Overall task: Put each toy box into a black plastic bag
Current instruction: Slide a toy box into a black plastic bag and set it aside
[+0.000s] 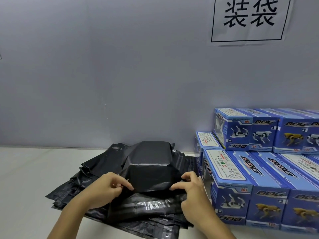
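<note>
Head view: bagged box [150,167] is seen atop the bag pile [96,171], long axis running away from the person. Near film edge is pinched by left hand [105,188] and right hand [189,188] (equally near).

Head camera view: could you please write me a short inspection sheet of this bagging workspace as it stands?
Surface: pale table.
Job's things: bagged box on a pile of flat black bags; blue toy boxes stacked at right.
Clutter: nothing seen.
Grippers: left hand and right hand pinch the bag's near edge.
Cables: nothing seen.
Surroundings: grey wall, paper sign.
</note>
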{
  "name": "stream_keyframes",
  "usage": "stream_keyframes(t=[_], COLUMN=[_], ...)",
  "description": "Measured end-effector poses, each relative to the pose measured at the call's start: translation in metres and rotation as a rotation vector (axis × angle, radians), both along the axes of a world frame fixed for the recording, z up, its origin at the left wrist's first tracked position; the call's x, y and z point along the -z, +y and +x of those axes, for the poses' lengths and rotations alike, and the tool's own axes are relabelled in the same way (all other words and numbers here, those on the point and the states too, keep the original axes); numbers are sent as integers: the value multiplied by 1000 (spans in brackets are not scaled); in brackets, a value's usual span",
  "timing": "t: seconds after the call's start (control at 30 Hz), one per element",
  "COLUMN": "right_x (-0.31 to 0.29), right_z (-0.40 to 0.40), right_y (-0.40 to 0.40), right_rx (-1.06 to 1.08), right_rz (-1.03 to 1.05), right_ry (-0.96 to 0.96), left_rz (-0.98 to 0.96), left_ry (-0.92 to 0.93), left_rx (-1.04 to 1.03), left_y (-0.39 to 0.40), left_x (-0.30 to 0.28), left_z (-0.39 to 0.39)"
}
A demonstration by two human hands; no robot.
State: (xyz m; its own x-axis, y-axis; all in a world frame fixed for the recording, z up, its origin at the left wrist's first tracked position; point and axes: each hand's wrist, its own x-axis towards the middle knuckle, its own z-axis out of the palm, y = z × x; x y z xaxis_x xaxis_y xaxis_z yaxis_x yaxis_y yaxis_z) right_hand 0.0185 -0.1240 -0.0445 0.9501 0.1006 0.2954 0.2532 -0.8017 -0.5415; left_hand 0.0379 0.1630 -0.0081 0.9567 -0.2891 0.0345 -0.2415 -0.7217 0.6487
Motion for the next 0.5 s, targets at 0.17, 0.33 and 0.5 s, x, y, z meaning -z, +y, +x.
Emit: stream_keyframes(t=[0.17, 0.33, 0.5], right_x=[-9, -11, -13], right_z=[-6, -10, -11], right_y=[-4, -3, -5], right_rx=[-9, -22, -19], right_rz=[-205, -343, -253], right_ry=[70, 74, -41], left_rz=[189, 308, 214], left_ry=[45, 34, -79], left_rx=[19, 77, 62], left_y=[4, 0, -2], left_x=[4, 4, 4], left_z=[1, -2, -1])
